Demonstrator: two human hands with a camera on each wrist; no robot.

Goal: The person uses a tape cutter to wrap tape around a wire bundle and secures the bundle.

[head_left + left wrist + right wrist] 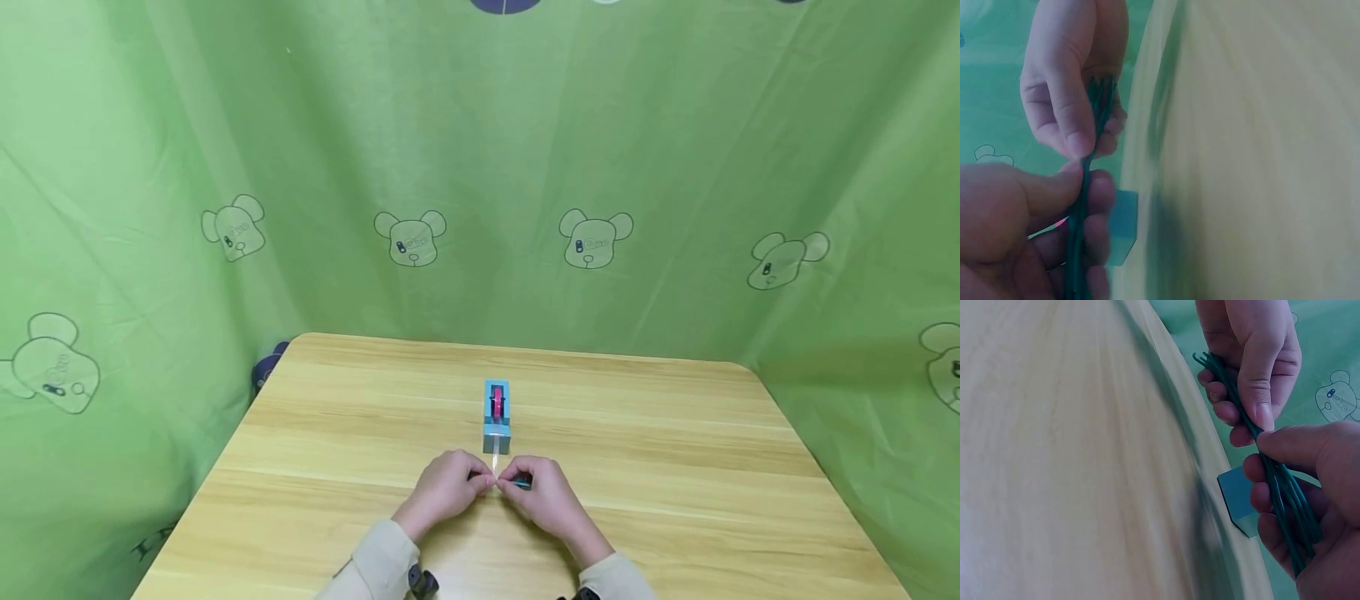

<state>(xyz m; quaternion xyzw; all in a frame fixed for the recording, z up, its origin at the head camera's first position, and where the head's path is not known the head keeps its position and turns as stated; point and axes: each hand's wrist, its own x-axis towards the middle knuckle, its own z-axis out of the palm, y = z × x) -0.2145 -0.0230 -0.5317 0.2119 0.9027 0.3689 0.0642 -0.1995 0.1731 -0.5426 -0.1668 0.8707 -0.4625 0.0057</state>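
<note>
Green wires: here they are, a slim bundle (pixel 1285 500) of thin strands, raised over the near middle of the table and stretched between two hands, running through both sets of fingers; the tips fan out at the ends, a few of them bent over.
Left hand: the left hand (pixel 446 487) has the bundle pinched, thumb pressed on top, the other fingers curled underneath.
Right hand: and the right hand (pixel 550 496) matches it, thumb and fingers grasping the strands, the two thumb tips meeting or nearly so.
Clear tape: a narrow strip (pixel 495 458) reaches from the dispenser right down to the fingertips; whether it sticks to the wires, I cannot tell.
Tape dispenser: straight ahead of the hands, a blue block (pixel 497 430) stands on the tabletop, a pink roll (pixel 497 403) seated in its slot.
Sleeves: pale cuffs, the left one (pixel 378 560) and the right one (pixel 618 577), come in from the bottom edge, dark gear (pixel 422 582) at the wrist.
Table: light wood grain (pixel 675 467) all round, corners rounded at the back.
Curtain: green cloth (pixel 510 150) surrounds it, printed with outlined bear heads (pixel 414 243).
</note>
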